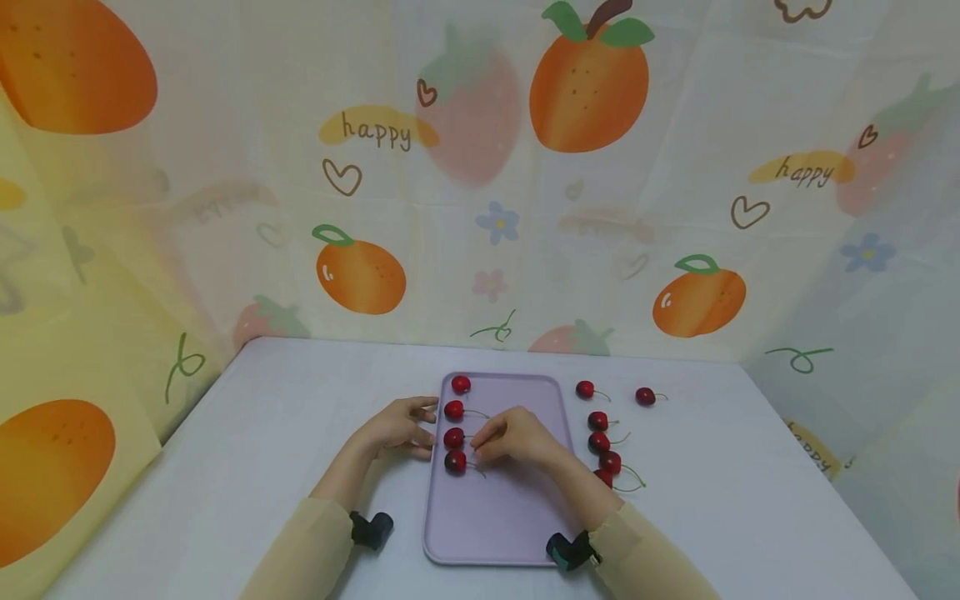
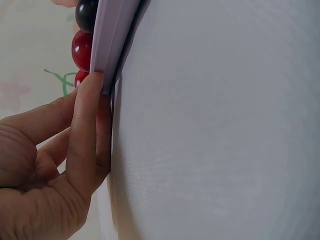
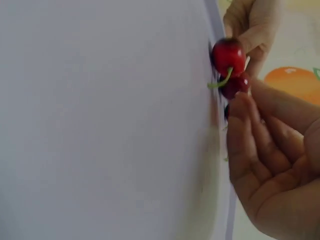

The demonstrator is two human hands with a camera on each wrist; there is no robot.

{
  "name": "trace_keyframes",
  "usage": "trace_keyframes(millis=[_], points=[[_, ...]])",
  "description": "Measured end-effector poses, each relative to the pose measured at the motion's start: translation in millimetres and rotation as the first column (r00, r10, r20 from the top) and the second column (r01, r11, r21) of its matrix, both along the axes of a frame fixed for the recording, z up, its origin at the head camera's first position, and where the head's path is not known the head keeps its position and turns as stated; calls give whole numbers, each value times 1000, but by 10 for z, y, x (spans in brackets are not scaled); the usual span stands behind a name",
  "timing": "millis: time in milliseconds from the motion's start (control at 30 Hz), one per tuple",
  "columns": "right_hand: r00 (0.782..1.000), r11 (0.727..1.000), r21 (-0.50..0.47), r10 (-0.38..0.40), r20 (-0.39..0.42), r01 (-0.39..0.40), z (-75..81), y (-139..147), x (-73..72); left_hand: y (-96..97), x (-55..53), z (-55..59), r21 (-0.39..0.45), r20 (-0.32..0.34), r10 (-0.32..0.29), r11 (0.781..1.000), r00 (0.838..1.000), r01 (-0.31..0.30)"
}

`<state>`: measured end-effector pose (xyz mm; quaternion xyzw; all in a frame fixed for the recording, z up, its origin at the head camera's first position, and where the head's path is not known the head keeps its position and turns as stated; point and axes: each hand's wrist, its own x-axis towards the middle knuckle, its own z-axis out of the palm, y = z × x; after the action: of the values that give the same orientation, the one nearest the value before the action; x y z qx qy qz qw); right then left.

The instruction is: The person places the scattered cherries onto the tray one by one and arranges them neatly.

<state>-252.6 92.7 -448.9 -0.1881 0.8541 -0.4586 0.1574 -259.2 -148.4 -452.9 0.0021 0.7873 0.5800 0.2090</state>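
On a pale purple tray (image 1: 510, 521), several dark red cherries form a column along the left side. My right hand (image 1: 517, 437) is over the tray, thumb and fingertips brought together at the stem of the third cherry (image 1: 453, 437) from the back. Its fingers hide the end of that stem. Nearest to me in the column lies another cherry (image 3: 228, 56), its green stem pointing away from the rim in the right wrist view. My left hand (image 1: 397, 427) rests against the tray's left edge, its extended fingers touching the rim (image 2: 107, 55).
Several more cherries (image 1: 598, 442) with stems lie on the white table (image 1: 697, 500) right of the tray, one (image 1: 646, 397) set apart farther right. My right forearm partly covers the nearest of them. A fruit-printed cloth (image 1: 450, 250) hangs behind the table.
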Motion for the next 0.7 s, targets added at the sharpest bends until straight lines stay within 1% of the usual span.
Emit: trace_keyframes(millis=[200, 400, 567, 633, 700], points=[[999, 999, -14, -33, 0, 33, 67, 51, -24, -12, 2, 0, 5, -7, -12, 1000, 1000, 12], [998, 997, -38, -67, 7, 68, 112, 172, -87, -12, 6, 2, 8, -7, -20, 1000, 1000, 20], [997, 994, -80, -74, 22, 75, 252, 311, -122, -11, 5, -4, 3, -4, -20, 1000, 1000, 20], [995, 992, -89, -92, 26, 94, 303, 381, -132, -11, 1, -10, 3, -4, -20, 1000, 1000, 20], [993, 988, -99, -116, 36, 119, 422, 439, -93, -13, -2, -12, 3, -5, -23, 1000, 1000, 23]])
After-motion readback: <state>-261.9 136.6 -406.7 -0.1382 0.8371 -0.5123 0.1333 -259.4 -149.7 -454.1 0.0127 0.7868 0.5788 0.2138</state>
